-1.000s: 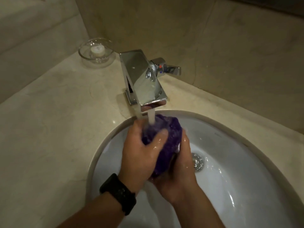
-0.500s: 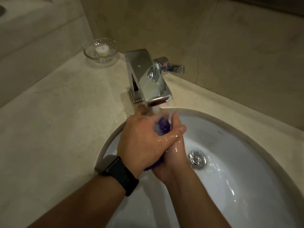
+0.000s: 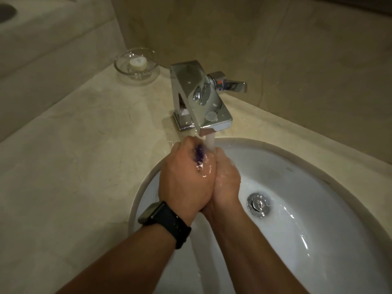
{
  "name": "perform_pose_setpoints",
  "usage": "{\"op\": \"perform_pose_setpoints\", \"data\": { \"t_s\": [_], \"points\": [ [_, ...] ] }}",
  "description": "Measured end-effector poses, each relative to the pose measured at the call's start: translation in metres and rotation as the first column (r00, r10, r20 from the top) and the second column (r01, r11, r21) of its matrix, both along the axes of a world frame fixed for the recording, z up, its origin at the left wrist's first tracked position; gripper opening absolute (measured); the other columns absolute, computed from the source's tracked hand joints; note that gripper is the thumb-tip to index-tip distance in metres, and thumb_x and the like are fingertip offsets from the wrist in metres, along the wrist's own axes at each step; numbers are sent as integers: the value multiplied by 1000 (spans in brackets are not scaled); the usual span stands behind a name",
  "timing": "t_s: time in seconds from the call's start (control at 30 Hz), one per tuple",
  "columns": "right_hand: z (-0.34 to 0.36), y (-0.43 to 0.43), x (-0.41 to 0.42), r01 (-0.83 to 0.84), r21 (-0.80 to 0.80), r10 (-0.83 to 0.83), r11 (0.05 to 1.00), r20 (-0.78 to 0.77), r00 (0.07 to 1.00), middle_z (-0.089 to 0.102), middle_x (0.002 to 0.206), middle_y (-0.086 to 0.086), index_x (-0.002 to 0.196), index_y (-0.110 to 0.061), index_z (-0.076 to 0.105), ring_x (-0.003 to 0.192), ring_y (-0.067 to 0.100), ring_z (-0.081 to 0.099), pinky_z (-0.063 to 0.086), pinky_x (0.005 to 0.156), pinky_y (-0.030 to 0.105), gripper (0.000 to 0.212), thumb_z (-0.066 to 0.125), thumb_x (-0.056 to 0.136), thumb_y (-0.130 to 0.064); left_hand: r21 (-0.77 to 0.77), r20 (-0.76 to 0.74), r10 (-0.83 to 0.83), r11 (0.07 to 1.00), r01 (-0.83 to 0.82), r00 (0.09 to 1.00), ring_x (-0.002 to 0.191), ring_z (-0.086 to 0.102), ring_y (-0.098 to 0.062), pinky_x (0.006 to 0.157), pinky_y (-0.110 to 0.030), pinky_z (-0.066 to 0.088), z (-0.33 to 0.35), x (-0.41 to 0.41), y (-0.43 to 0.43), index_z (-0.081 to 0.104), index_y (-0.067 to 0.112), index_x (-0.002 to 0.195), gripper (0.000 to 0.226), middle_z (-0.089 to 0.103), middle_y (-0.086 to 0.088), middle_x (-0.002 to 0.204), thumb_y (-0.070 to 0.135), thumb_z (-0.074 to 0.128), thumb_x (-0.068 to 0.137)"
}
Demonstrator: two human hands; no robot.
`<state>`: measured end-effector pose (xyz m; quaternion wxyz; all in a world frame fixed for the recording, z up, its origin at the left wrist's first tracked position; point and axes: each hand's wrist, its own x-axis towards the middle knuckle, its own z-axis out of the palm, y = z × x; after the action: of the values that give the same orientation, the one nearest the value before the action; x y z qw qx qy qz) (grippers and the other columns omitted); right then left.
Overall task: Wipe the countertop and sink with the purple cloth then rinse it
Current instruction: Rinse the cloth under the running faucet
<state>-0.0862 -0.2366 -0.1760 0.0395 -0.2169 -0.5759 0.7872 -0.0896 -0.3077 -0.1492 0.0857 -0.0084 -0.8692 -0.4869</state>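
The counter (image 3: 70,166) is taking up the left of the view, with a glass dish (image 3: 136,65) sitting at about eleven o'clock from the hands. A black watch (image 3: 164,222) is sitting on the left wrist. The left hand (image 3: 186,179) is closing in a fist over the cloth (image 3: 199,154), of which only a purple sliver is showing between the fingers, at twelve o'clock on the fist. The right hand (image 3: 226,177) is pressing against the left from three o'clock, cupping the same bundle, so both hands are squeezing it together. Water (image 3: 210,142) is running from the tap (image 3: 201,98) straight onto the clasped hands. They are hanging over the sink (image 3: 307,187), whose drain (image 3: 258,204) is lying at four o'clock from them.
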Motion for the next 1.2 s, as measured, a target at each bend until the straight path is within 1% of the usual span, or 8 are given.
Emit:
{"op": "perform_pose_setpoints", "data": {
  "t_s": [0.1, 0.17, 0.33, 0.5, 0.6, 0.73, 0.9, 1.2],
  "points": [
    [8, 2, 1, 13, 143, -20, 990, 46, 999, 59, 75, -4, 64, -34, 50, 78, 18, 55, 47, 72, 35, 23, 49, 85, -25, 23, 9, -10, 1000, 10, 1000, 73, 62, -16, 61, -33, 49, -2, -1, 6, 59, 23, 92, 26, 64, 2, 81, 45, 46, 86],
    [11, 4, 1, 40, -29, -34, 999, 176, 984, 66, 68, -4, 58, -22, 63, 75, 22, 59, 50, 71, 40, 24, 62, 79, -33, 82, 44, -41, 996, 37, 998, 72, 61, -17, 62, -34, 48, -2, 0, 8, 55, 24, 85, 23, 63, 1, 78, 46, 49, 87],
    [5, 19, 16, 56, -487, 35, 871, 176, 984, 73, 113, 14, 121, -11, 68, 105, 32, 70, 52, 98, 49, 61, 59, 85, -59, 369, 226, -156, 927, 64, 962, 87, 69, -13, 82, -42, 57, 6, -6, 0, 66, 32, 97, 10, 71, 6, 92, 35, 63, 88],
    [7, 31, 25, -11, -666, 187, 746, 193, 963, 71, 118, 14, 123, -20, 69, 111, 34, 66, 51, 95, 49, 62, 50, 87, -66, 624, 380, -124, 766, -155, 917, 100, 69, -21, 87, -42, 56, 1, -7, 1, 71, 38, 97, 19, 74, 6, 101, 23, 63, 90],
    [19, 31, 17, -57, -630, 169, 774, 119, 978, 71, 116, 18, 118, -11, 71, 107, 32, 69, 52, 95, 46, 45, 62, 88, -43, 462, 301, -150, 887, -6, 942, 97, 69, -10, 87, -39, 58, -4, -4, -3, 69, 38, 108, 19, 73, 10, 104, 27, 61, 94],
    [19, 22, 12, -93, -531, 178, 842, 111, 978, 70, 115, 19, 123, -7, 68, 107, 31, 68, 52, 97, 44, 53, 64, 85, -45, -90, 64, -119, 988, 125, 991, 99, 60, -13, 84, -37, 55, 0, 1, -6, 66, 28, 95, 25, 61, 9, 112, 41, 46, 88],
    [29, 6, 2, -83, -525, 137, 847, 64, 989, 70, 95, 11, 108, -10, 69, 89, 22, 68, 54, 84, 33, 44, 50, 95, -48, -16, 80, -71, 997, 73, 994, 115, 55, -14, 96, -33, 51, 12, 8, 0, 62, 43, 114, 45, 41, 15, 133, 62, 47, 76],
    [16, 2, -6, 133, -342, -62, 930, 211, 975, 73, 77, 5, 74, -17, 74, 70, 21, 69, 55, 74, 38, 32, 71, 73, -49, -35, 2, 44, 998, -43, 999, 74, 60, -11, 64, -34, 55, 6, -3, 7, 61, 23, 82, 38, 55, 4, 88, 59, 51, 85]
  ]
}}
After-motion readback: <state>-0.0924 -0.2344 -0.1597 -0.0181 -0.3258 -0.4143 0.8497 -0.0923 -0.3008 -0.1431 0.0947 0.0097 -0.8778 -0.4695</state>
